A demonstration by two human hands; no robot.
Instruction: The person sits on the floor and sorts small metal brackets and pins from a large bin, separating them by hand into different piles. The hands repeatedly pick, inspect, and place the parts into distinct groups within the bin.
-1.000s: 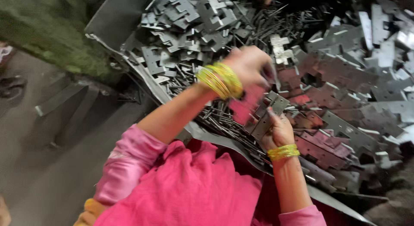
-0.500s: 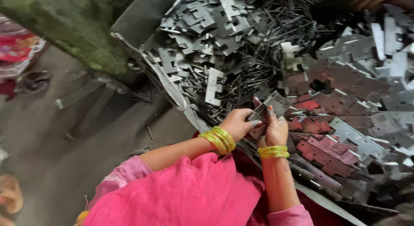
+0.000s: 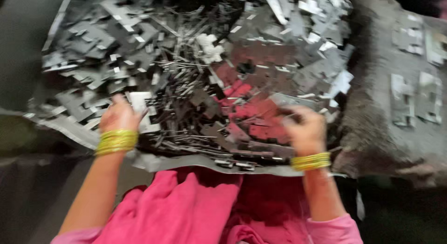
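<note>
Head view, blurred: both hands work in a heap of flat metal pieces point(image 3: 260, 62) on a grey sheet point(image 3: 195, 162). Left hand point(image 3: 120, 116), wearing yellow bangles point(image 3: 116, 141), grasps a pale flat plate point(image 3: 139, 104) at the heap's near left edge. Right hand point(image 3: 305, 130) rests curled on reddish pieces point(image 3: 251, 109); whether it grips any cannot be told. Pink cloth point(image 3: 186, 211) lies below.

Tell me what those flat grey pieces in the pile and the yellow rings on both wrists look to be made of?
The flat pieces look like thin stamped sheet metal: grey, sharp-edged, glinting, some reflecting pink. The bangles look like glossy yellow glass or plastic; blur leaves that open. The left hand rests on a pale flat piece; the right hand reaches into the pile.
</note>
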